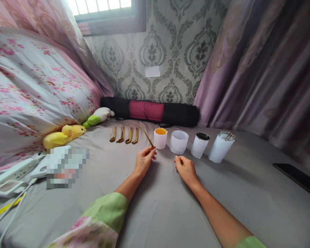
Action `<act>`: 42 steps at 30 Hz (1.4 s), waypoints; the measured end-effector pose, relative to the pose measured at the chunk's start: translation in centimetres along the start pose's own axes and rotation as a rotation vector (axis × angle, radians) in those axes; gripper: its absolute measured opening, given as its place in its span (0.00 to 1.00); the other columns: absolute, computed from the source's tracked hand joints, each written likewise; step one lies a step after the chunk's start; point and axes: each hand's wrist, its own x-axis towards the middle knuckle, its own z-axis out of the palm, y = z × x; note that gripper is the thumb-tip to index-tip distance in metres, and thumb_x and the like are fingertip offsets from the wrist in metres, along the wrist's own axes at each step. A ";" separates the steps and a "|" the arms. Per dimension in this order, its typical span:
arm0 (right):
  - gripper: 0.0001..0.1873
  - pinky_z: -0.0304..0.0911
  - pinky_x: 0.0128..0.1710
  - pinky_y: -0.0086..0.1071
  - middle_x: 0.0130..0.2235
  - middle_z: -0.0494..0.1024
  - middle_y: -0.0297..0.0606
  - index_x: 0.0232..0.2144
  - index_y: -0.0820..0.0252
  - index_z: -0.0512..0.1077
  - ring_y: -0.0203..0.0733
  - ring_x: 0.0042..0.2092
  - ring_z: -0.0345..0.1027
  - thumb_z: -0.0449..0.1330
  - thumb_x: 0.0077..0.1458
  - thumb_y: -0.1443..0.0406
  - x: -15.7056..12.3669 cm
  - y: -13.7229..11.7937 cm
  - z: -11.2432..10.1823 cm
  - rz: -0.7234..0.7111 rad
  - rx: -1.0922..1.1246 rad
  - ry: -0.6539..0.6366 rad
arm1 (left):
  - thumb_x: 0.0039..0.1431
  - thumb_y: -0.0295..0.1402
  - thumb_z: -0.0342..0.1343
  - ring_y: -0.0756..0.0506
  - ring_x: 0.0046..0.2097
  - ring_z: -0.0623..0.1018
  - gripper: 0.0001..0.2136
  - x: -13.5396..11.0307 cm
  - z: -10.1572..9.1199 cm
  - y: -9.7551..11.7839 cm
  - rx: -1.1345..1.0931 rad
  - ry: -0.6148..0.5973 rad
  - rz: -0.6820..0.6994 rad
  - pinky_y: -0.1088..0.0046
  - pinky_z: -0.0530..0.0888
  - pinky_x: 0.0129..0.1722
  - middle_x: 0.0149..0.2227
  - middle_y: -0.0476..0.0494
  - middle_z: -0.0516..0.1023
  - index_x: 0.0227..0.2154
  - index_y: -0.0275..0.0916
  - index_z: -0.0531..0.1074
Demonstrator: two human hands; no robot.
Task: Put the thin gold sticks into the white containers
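While my left hand (145, 160) pinches one slim, brown, tapered stick (147, 136), tilted just beside a white cylindrical container (160, 141), orange inside, my right hand (185, 169) is curled closed, contents, if any, hidden from view. Beyond, rightward: wide, white, round cup (179, 143); dark-topped white cylinder (200, 148); white-wrapped, clear-rimmed jar (220, 150) holding thin sticks (229, 134). Leftward: four bent brown bundles (129, 138). Behind: black-and-maroon fabric roll (146, 110).

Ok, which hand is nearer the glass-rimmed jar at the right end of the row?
Right. The right hand is left of the jar, closer to the foreground; the left hand is farther left, pinching a thin brown stick.
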 end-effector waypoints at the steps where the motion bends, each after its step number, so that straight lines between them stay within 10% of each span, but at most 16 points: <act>1: 0.21 0.52 0.22 0.26 0.21 0.72 0.36 0.24 0.60 0.70 0.35 0.22 0.63 0.44 0.52 0.55 0.0 0.0 0.0 -0.002 0.012 -0.002 | 0.45 0.37 0.56 0.53 0.22 0.69 0.17 -0.1 0.1 0.1 0.009 0.009 0.014 0.80 0.64 0.19 0.25 0.46 0.73 0.37 0.32 0.72; 17: 0.20 0.56 0.24 0.26 0.21 0.71 0.36 0.29 0.62 0.71 0.35 0.22 0.63 0.45 0.52 0.55 -0.1 0.2 -0.2 -0.026 0.122 -0.035 | 0.51 0.35 0.52 0.50 0.29 0.68 0.12 -0.8 0.1 -1.0 0.382 -0.052 0.347 0.77 0.66 0.32 0.30 0.45 0.73 0.38 0.41 0.74; 42: 0.21 0.57 0.20 0.23 0.23 0.70 0.37 0.34 0.65 0.70 0.32 0.22 0.61 0.47 0.52 0.55 -0.5 -1.0 -0.8 -0.061 0.332 -0.028 | 0.52 0.36 0.50 0.44 0.41 0.68 0.11 -1.6 0.2 -0.2 0.436 -0.139 0.414 0.70 0.61 0.47 0.38 0.42 0.73 0.38 0.47 0.74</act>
